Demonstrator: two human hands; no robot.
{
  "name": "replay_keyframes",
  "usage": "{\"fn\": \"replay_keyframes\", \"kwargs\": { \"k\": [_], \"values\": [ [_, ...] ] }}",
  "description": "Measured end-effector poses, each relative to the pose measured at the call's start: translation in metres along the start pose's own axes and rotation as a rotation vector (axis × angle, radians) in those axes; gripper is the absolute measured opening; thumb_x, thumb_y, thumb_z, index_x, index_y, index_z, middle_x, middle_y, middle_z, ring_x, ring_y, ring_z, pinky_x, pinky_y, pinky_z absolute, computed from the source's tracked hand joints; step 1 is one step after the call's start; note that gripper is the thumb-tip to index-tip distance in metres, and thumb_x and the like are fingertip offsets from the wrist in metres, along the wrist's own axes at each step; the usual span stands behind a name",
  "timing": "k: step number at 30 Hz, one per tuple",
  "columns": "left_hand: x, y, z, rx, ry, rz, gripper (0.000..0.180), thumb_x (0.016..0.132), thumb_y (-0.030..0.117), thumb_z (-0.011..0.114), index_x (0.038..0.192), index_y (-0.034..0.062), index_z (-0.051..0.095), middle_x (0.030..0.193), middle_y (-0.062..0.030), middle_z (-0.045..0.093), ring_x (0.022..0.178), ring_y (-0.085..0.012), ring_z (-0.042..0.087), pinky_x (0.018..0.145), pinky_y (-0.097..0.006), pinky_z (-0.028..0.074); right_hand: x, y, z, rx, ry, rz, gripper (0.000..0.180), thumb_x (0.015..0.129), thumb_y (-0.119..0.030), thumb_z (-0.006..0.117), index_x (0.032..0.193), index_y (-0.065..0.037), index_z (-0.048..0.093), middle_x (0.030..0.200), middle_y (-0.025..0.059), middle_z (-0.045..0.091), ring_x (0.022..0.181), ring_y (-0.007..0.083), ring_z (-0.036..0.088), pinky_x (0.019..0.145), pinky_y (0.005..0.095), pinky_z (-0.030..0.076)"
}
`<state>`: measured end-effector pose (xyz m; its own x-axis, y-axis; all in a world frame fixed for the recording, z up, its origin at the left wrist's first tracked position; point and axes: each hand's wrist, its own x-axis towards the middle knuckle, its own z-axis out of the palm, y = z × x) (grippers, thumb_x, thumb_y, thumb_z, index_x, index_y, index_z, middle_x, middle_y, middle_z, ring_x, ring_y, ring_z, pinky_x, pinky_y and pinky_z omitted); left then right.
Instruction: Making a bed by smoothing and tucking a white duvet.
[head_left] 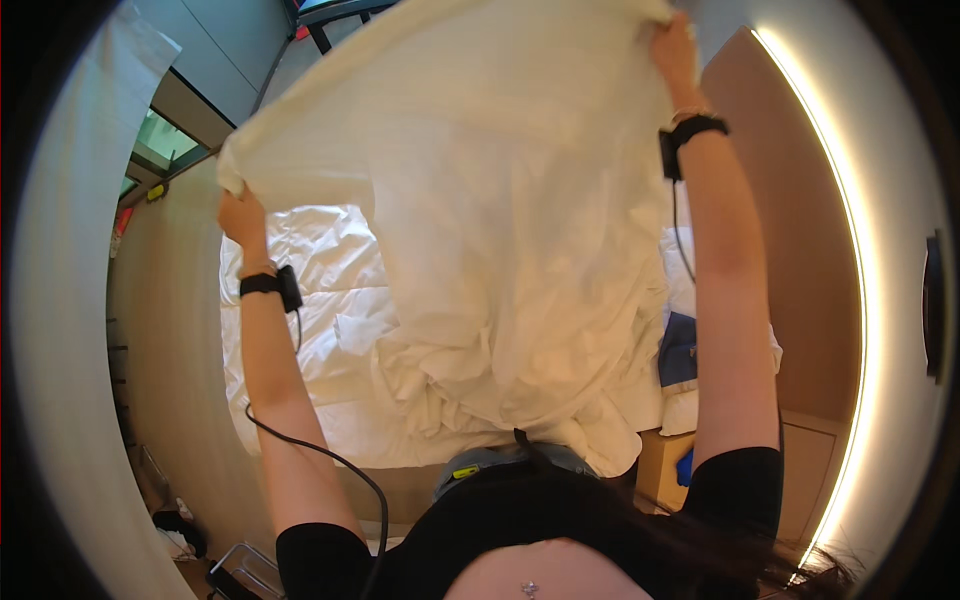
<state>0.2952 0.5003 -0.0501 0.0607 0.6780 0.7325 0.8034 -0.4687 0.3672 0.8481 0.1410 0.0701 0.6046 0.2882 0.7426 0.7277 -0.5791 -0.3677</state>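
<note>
A large white bed sheet (510,150) is stretched up in front of me, held by its two upper corners. At the upper left, my left hand (242,218) is closed around one corner. Higher up at the right, my right hand (675,52) grips the other corner, its fingertips partly hidden by the fabric. The sheet hangs down between my arms and gathers in loose folds near my waist. Beneath it lies a white quilted duvet (325,250) on the bed, showing mostly at the left; the sheet hides the rest.
At the right edge of the bed are a blue cloth (678,348) and a wooden cabinet (662,460). A wall with a light strip (850,230) runs along the right. A pale curtain (75,250) hangs at the left. Black cables trail from both wrist bands.
</note>
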Motion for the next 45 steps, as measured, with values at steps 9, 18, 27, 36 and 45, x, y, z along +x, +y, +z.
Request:
{"fn": "replay_keyframes", "kwargs": {
  "k": [9,18,27,36,45],
  "values": [
    [-0.181,-0.011,0.106,-0.208,-0.823,-0.192,0.062,0.084,0.041,0.063,0.124,-0.0052,0.049,0.113,-0.0279,0.059,0.108,-0.0412,0.057,0.091,-0.046,0.045,-0.280,0.064,0.083,0.372,-0.604,0.300,0.078,0.086,-0.020,0.062,0.147,-0.006,0.015,0.145,0.0267,0.031,0.134,0.0389,0.032,0.110,0.0401,0.028],
    [-0.420,-0.069,-0.026,0.204,-1.401,-0.407,0.124,0.060,0.059,0.079,0.148,0.0030,0.010,0.144,-0.0281,0.032,0.135,-0.0446,0.027,0.112,-0.048,0.023,-0.530,0.088,-0.085,0.139,-0.476,1.059,0.080,0.074,-0.021,0.074,0.134,0.013,0.034,0.132,0.0293,0.046,0.122,0.0398,0.047,0.106,0.0404,0.034],
    [-0.476,-0.048,-0.058,-0.142,-1.221,-0.567,0.073,0.065,0.033,0.081,0.127,0.0074,0.052,0.114,-0.0235,0.062,0.103,-0.0375,0.060,0.085,-0.043,0.048,-0.660,0.068,-0.153,0.264,-0.836,1.222,0.052,0.084,-0.034,0.070,0.120,0.002,0.057,0.112,0.0139,0.064,0.103,0.0234,0.060,0.085,0.0338,0.047],
    [-0.500,-0.052,-0.136,-0.727,-1.742,-0.903,0.053,0.078,0.025,0.075,0.123,0.0039,0.057,0.116,-0.0072,0.062,0.105,-0.0197,0.058,0.087,-0.033,0.047,-0.611,0.070,-0.196,-0.026,-0.116,1.018,0.041,0.092,-0.023,0.057,0.119,0.008,0.053,0.107,0.0198,0.062,0.094,0.0280,0.059,0.083,0.0376,0.046],
    [-0.387,-0.144,-0.189,-1.091,-1.470,-1.234,0.050,0.076,0.022,0.077,0.118,0.0017,0.058,0.101,-0.0064,0.067,0.090,-0.0159,0.064,0.080,-0.032,0.053,-0.410,0.140,-0.350,0.323,0.329,0.845,0.042,0.094,-0.021,0.048,0.120,0.012,0.051,0.117,0.0229,0.059,0.103,0.0308,0.060,0.087,0.0389,0.050]
  ]
}}
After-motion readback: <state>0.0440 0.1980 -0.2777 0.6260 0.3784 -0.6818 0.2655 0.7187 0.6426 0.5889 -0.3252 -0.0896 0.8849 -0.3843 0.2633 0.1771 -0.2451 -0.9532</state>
